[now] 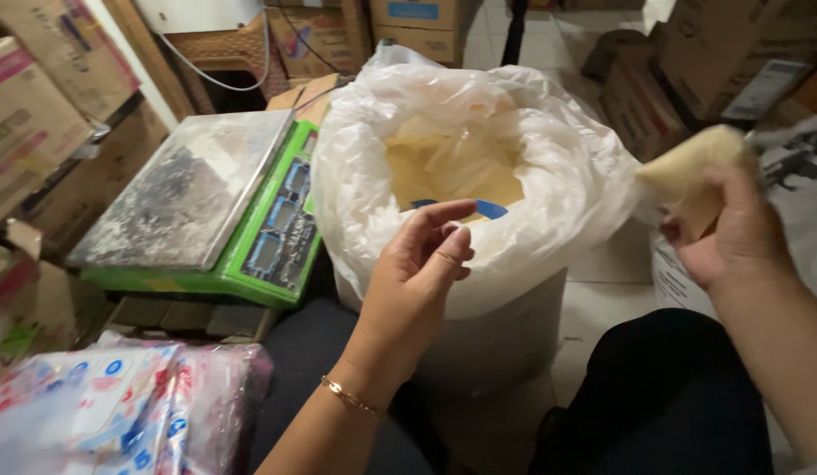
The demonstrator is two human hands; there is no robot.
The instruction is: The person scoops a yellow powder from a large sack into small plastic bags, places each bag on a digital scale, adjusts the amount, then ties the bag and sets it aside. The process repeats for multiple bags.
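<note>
Looking down from the head view: big sack (479,299) lined with a clear plastic bag, mouth rolled open, stands on the floor between the person's knees. Yellowish powder or grain (452,167) fills the inside, well below the rim. Blue scoop (489,208) lies in it; only an edge shows, rest hidden behind the liner and the fingers.

Left hand (417,273) hovers at the near rim of the sack, fingers loosely curled, thumb and forefinger apart, gripping nothing; fingertips just beside the blue scoop edge, contact cannot be told. Thin gold bracelet (351,398) on that wrist.

Right hand (729,233) raised to the right of the sack, well apart from the left, fingers closed around a small filled bag (694,163) of the same pale yellow stuff; the bag's rounded end pokes out above the fingers, toward the sack rim but not touching it.

Green digital scale (277,237) with a dusty metal platter sits left of the sack, just beside it, on flattened cardboard. Stack of printed plastic packets (118,405) at bottom left, near the left knee. Cardboard boxes (39,97) line the left wall and more stand at the back and top right. Printed paper sheet (791,167) lies behind the right hand. Tiled floor (602,290) shows right of the sack.
</note>
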